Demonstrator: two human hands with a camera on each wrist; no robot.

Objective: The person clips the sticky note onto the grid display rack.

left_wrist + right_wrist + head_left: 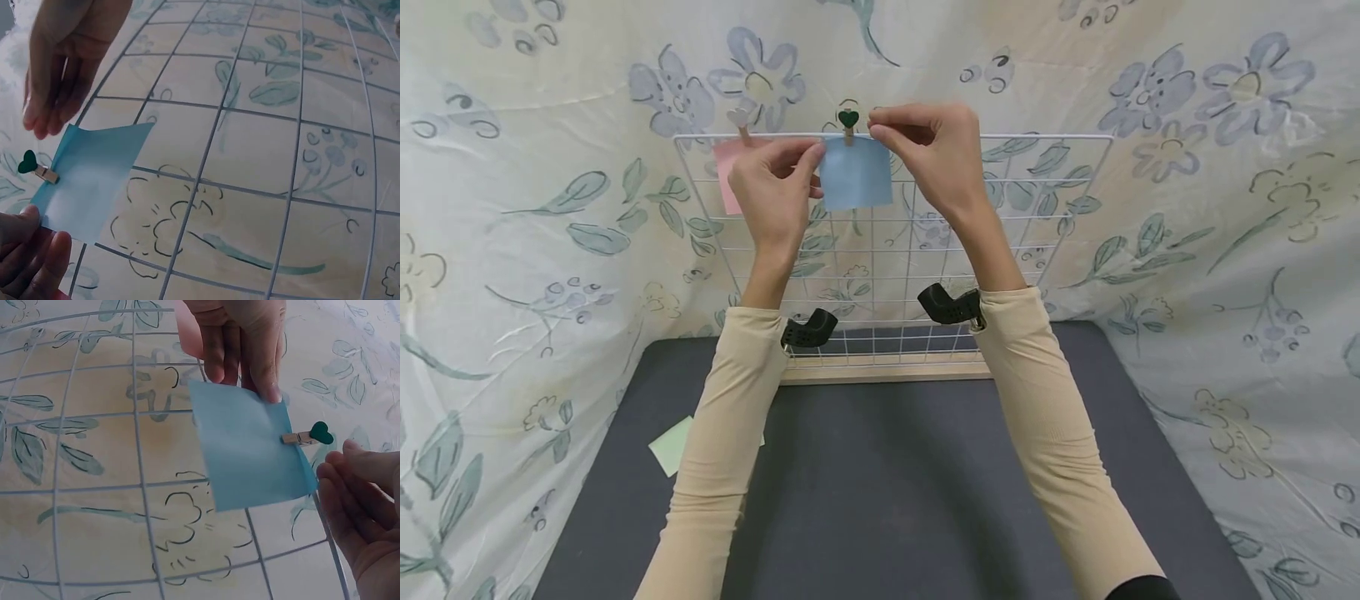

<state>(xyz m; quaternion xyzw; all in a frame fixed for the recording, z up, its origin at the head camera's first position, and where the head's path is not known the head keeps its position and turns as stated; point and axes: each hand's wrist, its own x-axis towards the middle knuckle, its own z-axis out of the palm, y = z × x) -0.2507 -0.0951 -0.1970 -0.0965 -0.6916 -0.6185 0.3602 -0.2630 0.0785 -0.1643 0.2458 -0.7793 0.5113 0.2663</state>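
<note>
I've got left hand [775,187] pinching blue note [856,175] by its near edge; right hand [943,154] loosely curled, gripping nothing, just beside it. Heart clip [848,121] on note, between hands.

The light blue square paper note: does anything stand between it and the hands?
Nothing visible does: the left hand touches the light blue square paper note at its left edge; the right hand is close beside its upper right corner. The green-heart wooden clothespin sits between them.

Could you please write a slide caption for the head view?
Left hand and right hand flank a blue note, clipped by a heart-topped clothespin to a wire grid.
</note>
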